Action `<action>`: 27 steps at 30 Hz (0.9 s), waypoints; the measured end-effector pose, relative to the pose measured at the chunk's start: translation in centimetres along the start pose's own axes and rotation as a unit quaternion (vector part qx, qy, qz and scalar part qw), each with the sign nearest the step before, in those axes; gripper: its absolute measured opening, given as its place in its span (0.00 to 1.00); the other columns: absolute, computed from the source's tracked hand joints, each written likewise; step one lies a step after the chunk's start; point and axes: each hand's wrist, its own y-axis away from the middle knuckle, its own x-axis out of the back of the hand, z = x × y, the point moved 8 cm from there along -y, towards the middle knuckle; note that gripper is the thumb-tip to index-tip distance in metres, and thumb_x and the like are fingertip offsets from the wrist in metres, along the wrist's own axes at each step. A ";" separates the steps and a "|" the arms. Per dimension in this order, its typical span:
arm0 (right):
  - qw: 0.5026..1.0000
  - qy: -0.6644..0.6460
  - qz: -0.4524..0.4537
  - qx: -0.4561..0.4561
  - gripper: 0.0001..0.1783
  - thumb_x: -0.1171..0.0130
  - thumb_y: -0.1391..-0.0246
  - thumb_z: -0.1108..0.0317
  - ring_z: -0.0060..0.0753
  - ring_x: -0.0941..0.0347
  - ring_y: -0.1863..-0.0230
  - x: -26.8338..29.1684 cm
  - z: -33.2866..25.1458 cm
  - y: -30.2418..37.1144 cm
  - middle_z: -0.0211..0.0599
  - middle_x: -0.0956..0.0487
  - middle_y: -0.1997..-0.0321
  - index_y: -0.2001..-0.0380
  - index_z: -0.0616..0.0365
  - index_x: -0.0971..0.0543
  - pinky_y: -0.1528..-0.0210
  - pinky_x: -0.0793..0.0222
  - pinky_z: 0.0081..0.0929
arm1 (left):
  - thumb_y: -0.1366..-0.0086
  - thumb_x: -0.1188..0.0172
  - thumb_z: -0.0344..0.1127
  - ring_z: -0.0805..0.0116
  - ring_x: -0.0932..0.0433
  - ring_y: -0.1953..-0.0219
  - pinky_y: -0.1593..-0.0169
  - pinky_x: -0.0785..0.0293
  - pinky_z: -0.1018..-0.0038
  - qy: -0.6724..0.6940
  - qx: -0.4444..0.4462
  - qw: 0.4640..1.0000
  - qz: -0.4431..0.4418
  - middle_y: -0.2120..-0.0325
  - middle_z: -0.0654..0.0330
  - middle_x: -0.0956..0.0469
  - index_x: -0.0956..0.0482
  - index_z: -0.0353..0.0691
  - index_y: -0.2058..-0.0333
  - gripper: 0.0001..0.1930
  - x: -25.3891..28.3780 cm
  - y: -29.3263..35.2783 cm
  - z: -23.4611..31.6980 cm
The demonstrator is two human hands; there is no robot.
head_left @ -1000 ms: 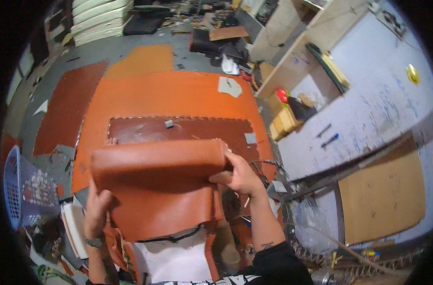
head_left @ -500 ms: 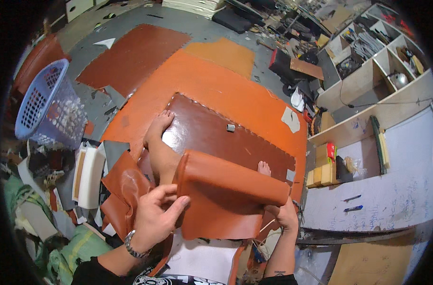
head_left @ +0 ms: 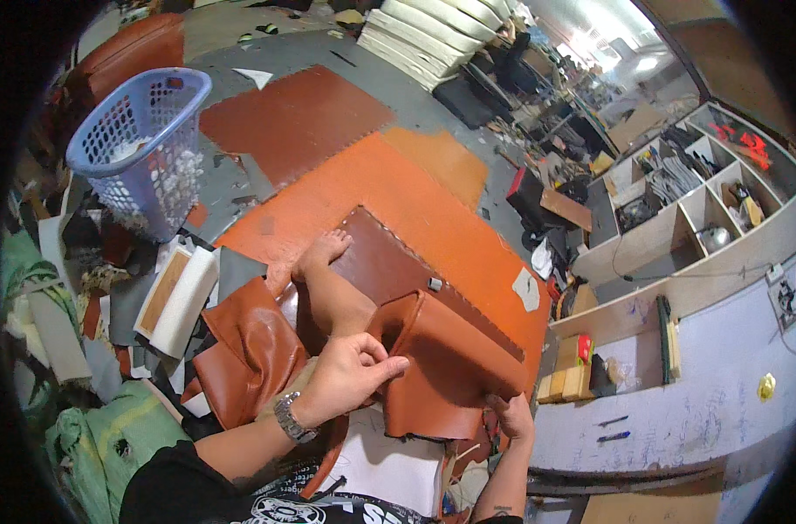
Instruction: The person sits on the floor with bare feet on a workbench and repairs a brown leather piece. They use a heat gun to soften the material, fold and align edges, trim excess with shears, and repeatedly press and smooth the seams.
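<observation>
A folded brown leather piece rests over my lap, its upper part rolled over in a thick fold. My left hand, wearing a metal watch, is at its left edge. Thumb and forefinger are pinched together in front of the leather; anything between them is too small to make out. My right hand grips the lower right end of the leather, with some fingers hidden. Beside my left arm lies a crumpled brown leather piece. Below the folded piece, a white surface shows in my lap.
Orange sheeting covers the floor, with a dark brown panel on it under my bare foot. A small grey cylinder stands there. Left are a blue basket and scraps; right, a wooden shelf unit with two pens.
My view has turned, so the scene sits differently in the picture. My left thumb and forefinger have come together at the leather's edge. My right hand keeps its hold.
</observation>
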 end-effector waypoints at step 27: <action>0.999 0.023 0.014 -0.039 0.37 0.21 0.45 0.62 0.31 0.21 0.40 -0.2 0.8 -0.6 0.31 0.17 0.40 0.33 0.59 0.22 0.37 0.25 0.37 | 0.35 0.22 0.32 0.70 0.17 0.64 0.58 0.20 0.72 -0.227 -0.204 0.935 0.180 0.68 0.58 0.17 0.09 0.32 0.64 0.08 2.2 -1.8 1.5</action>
